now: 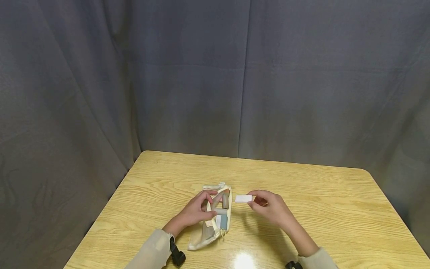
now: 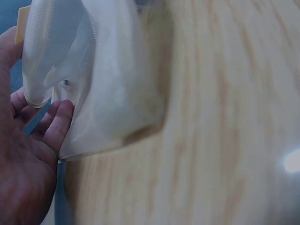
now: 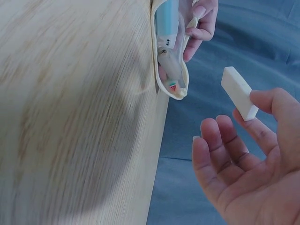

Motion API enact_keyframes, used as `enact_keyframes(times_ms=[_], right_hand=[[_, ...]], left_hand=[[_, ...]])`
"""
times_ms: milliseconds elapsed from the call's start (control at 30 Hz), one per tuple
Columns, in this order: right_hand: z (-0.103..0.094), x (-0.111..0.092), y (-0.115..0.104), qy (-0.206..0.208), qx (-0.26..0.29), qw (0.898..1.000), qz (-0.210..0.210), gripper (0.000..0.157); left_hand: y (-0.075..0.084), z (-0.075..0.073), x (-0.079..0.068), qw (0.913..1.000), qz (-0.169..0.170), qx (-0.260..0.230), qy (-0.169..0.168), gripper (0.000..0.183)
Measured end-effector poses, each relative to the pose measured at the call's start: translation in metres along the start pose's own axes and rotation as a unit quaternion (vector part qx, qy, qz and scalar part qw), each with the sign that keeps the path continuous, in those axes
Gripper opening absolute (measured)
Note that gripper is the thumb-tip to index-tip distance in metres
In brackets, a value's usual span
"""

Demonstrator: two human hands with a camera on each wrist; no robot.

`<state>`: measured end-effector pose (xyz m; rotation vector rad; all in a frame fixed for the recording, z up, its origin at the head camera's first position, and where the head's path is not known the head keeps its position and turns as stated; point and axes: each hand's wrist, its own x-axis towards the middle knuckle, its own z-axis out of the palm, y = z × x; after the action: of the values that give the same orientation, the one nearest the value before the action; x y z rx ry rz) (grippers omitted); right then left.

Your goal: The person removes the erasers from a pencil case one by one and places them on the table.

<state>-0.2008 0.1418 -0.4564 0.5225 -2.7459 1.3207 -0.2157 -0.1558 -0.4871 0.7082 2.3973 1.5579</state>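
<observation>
A translucent mesh pouch with a cream-trimmed zip point(image 1: 230, 220) lies unzipped near the middle of the table, its mouth gaping. My left hand point(image 1: 198, 209) grips the pouch's left edge between thumb and fingers. In the left wrist view, fingers point(image 2: 58, 123) press against the pale mesh wall. Just right of the pouch, my right hand point(image 1: 270, 206) pinches one end of a white rectangular eraser point(image 1: 242, 198) between thumb and index finger. The other fingers point(image 3: 206, 159) are loosely bent, away from the eraser. Inside the pouch, a light blue item point(image 3: 167, 21) shows beside a greyish cylinder point(image 1: 225, 200).
A small piece with a watermelon picture point(image 3: 173, 87) sits at the pouch's end. A cord loop point(image 1: 223, 233) hangs from the zip. The wooden table point(image 1: 319, 201) ends at dark grey curtains point(image 1: 188, 93) behind and at the sides.
</observation>
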Motion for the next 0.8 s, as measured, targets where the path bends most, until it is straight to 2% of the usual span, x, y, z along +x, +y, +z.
enact_keyframes(times_ms=[233, 400, 600, 800], right_hand=[[-0.006, -0.003, 0.006, -0.02, 0.002, 1.0, 0.0, 0.023], [-0.01, -0.004, 0.01, -0.024, -0.003, 1.0, -0.003, 0.023], [-0.014, -0.005, 0.015, -0.028, -0.005, 1.0, 0.012, 0.023], [-0.017, -0.005, 0.02, -0.026, -0.016, 1.0, 0.006, 0.023]], left_hand=[[-0.035, 0.004, 0.01, 0.9999, -0.005, 0.014, 0.0, 0.03], [-0.04, 0.003, 0.01, 0.9998, -0.004, 0.018, 0.0, 0.03], [-0.04, 0.004, 0.01, 0.9997, -0.011, 0.023, -0.002, 0.029], [-0.04, 0.004, 0.01, 0.9995, -0.009, 0.029, 0.004, 0.029]])
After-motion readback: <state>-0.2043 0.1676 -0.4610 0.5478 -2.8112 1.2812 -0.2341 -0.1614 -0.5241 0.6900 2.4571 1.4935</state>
